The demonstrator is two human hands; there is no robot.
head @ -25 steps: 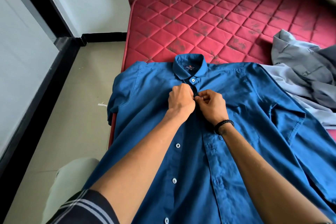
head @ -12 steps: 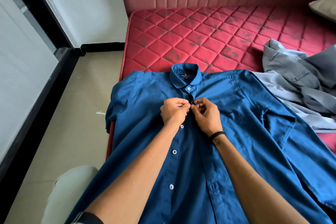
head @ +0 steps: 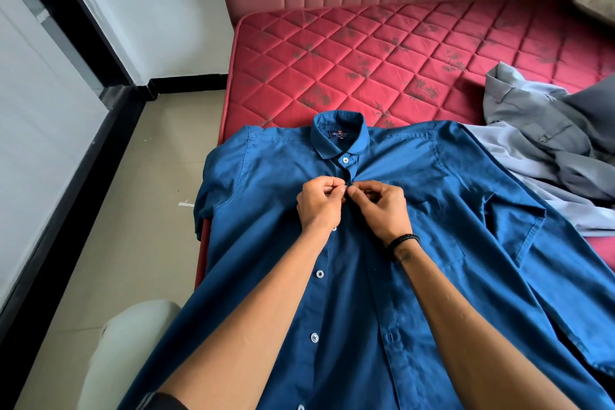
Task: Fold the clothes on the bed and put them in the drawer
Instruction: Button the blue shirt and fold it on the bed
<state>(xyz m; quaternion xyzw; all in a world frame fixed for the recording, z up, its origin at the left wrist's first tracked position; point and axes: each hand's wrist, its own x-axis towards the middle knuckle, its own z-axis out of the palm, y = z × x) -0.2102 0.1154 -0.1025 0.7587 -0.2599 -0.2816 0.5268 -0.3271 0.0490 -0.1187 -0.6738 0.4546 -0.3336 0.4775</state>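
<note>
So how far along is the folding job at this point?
Early. The dark blue button-up shirt lies spread flat on the red quilted mattress, collar button fastened. Left hand and right hand pinch its placket below the collar. Nothing is folded; the crumpled grey clothes lie untouched.

The only lettering I can find sits on the neck label point(head: 339, 134) sewn inside the collar point(head: 340, 136) of the blue shirt point(head: 259, 183). It is a dark patch with light script — the word appears to begin "Ri", but I cannot make out the remaining letters. A small red mark stands above the script; its form is too small to tell. Below the label hangs a smaller size tab point(head: 341, 142) — its characters are too blurred for me to read. I see no other readable text, number or sign on any surface in view.
</note>
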